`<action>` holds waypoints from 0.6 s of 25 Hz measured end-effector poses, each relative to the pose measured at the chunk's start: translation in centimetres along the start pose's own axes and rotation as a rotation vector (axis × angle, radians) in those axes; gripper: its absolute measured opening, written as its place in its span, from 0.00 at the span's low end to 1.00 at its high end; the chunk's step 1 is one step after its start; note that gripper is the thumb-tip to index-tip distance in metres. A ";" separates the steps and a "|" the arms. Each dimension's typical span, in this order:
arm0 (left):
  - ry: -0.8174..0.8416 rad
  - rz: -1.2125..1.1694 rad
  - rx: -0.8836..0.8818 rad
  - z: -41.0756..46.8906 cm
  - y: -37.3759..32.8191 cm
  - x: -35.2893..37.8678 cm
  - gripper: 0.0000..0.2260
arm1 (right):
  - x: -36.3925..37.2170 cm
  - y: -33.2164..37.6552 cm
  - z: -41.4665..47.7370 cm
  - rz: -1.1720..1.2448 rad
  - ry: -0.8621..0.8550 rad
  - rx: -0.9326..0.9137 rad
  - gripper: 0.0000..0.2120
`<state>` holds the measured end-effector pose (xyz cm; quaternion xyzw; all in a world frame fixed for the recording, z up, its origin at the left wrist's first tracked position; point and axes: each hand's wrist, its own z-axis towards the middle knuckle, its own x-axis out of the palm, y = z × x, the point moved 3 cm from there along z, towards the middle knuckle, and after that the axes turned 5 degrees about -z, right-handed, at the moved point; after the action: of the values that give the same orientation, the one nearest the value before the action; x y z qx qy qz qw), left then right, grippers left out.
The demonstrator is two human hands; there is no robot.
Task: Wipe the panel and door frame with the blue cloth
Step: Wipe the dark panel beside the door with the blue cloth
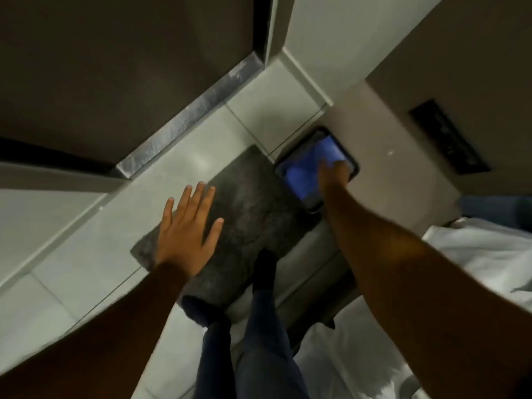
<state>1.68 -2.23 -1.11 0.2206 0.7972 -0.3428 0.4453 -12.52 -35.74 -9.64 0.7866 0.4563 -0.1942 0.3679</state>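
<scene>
Pressing blue cloth (305, 174) inside panel (352, 164) edges (right hand (335, 171)).

Looking straight down here: right hand (335, 171) is pressing the blue cloth (305, 171) against a dark glossy panel (312, 204) on the wall. Left hand (187, 228) is spread flat, fingers open, above a grey mat (253, 208) on the tiled floor (86, 272).

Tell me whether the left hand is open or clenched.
Open. The left hand is spread flat with fingers extended, holding nothing, above the grey mat. The right hand presses the blue cloth.
</scene>
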 end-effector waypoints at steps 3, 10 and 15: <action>-0.006 -0.002 -0.046 0.7 1.9 3.0 0.33 | 2.4 0.0 4.8 -0.081 -0.054 0.038 0.37; -0.010 0.019 -0.227 1.1 5.0 2.2 0.37 | 3.2 0.2 4.5 -0.166 -0.089 -0.064 0.24; -0.198 0.009 -0.207 1.2 3.8 -7.8 0.35 | -1.3 5.2 -6.8 -0.128 -0.194 -0.277 0.23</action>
<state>8.79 -0.96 3.89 0.1421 0.7796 -0.2767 0.5436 -8.88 -32.96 -2.32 0.6753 0.4902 -0.2275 0.5019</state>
